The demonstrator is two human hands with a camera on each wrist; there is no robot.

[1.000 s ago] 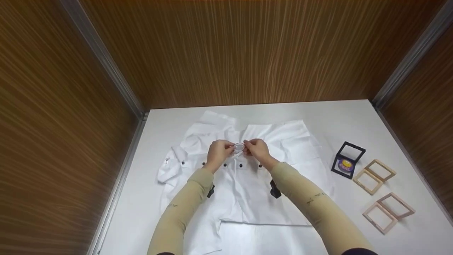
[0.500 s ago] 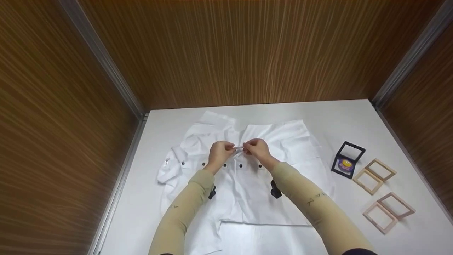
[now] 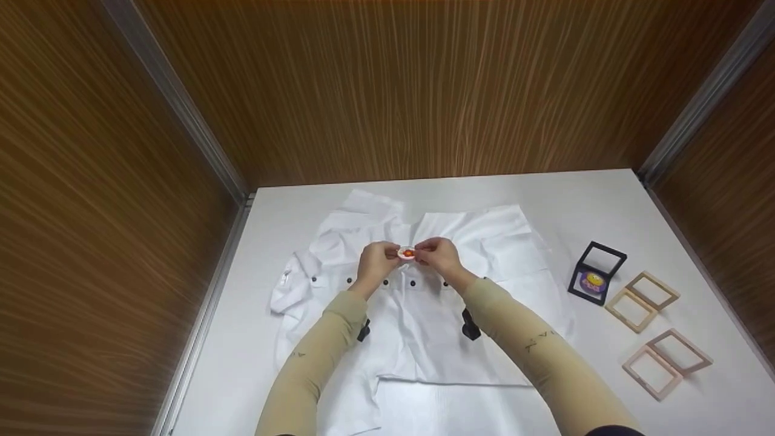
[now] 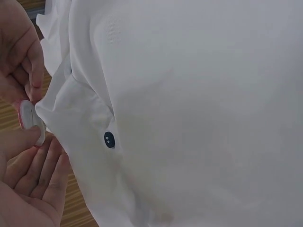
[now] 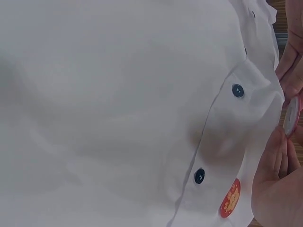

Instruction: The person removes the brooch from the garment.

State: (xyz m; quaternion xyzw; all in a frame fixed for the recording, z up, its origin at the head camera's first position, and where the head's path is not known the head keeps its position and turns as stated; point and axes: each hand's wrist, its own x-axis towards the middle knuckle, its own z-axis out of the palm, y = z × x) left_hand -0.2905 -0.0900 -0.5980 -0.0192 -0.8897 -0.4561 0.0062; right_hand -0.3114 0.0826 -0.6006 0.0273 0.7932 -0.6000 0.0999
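Badge point(image 3: 406, 253) just flipped from pale back to red printed face, so pin side apparently faces the white shirt point(image 3: 445, 348), at whose 12 o'clock left hand point(image 3: 375, 264) fingers pinch its 9 o'clock edge, right hand point(image 3: 442, 257) fingers its 3.

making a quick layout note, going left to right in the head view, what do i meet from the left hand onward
left hand → round badge → right hand → open black case → open gold case → open pink case
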